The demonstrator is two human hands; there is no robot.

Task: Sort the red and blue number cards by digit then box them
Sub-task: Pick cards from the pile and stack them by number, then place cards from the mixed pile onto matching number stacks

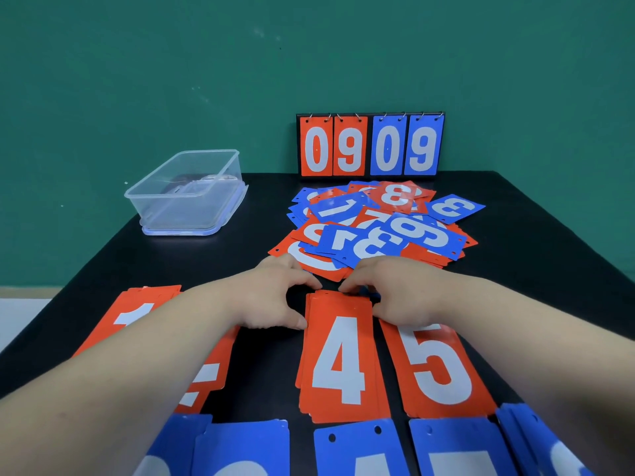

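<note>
A stack of red 4 cards (340,359) lies in the middle of the black table. My left hand (271,297) touches its top left corner and left edge with curled fingers and thumb. My right hand (395,293) pinches the stack's top right corner. Beside it lie a red 5 stack (436,369), a red 1 stack (137,314) and a red stack (206,379) partly under my left forearm. Blue card stacks (360,448) line the near edge. A mixed heap of red and blue cards (374,228) lies beyond my hands.
A clear plastic box (192,194) stands on its lid at the table's far left. A flip scoreboard (369,146) showing 09 09 stands against the green wall at the back. The table's left edge runs diagonally near the red 1 stack.
</note>
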